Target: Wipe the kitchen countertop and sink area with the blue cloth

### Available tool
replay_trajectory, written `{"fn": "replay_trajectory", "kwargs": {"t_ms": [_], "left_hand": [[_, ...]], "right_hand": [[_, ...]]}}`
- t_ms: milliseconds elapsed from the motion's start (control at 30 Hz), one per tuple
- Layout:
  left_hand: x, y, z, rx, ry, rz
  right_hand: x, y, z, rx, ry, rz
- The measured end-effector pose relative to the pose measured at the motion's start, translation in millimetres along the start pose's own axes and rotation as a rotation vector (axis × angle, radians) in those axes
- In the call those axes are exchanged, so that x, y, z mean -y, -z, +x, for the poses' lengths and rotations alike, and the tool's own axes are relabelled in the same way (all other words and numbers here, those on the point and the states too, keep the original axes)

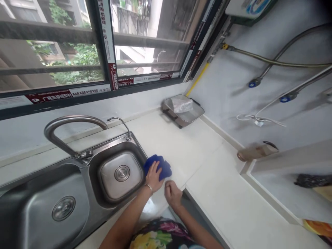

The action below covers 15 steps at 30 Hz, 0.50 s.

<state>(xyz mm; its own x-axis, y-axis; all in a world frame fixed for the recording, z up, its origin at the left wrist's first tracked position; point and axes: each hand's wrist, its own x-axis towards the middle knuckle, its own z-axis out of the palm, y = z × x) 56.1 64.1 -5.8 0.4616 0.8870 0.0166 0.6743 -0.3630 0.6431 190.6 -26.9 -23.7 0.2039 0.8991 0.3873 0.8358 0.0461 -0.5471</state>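
A bunched blue cloth (164, 167) rests on the pale countertop, right beside the rim of the smaller sink basin. My left hand (154, 177) lies over it, fingers pressing and gripping the cloth against the counter; a thin bracelet circles that wrist. Close by on the right, my right hand (173, 193) is curled into a fist near the counter's front edge. It is apart from the cloth, and nothing shows in it.
A steel double sink (89, 186) with a tall faucet (74, 119) and a small thin tap (121, 121) is on the left. An electric pan (183, 110) stands in the back corner. A brownish bottle-like item (256, 152) lies at right, below wall hoses (269, 62).
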Motion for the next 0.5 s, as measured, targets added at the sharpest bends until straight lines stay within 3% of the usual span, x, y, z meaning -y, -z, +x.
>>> {"fn": "replay_trajectory", "kwargs": {"t_ms": [167, 500], "left_hand": [[-6, -10.9, -20, 0.067, -0.044, 0.046], [2, -0.2, 19, 0.047, 0.026, 0.169]], "right_hand": [[-4, 6, -4, 0.056, 0.015, 0.112], [-6, 5, -5, 0.107, 0.045, 0.034]]}}
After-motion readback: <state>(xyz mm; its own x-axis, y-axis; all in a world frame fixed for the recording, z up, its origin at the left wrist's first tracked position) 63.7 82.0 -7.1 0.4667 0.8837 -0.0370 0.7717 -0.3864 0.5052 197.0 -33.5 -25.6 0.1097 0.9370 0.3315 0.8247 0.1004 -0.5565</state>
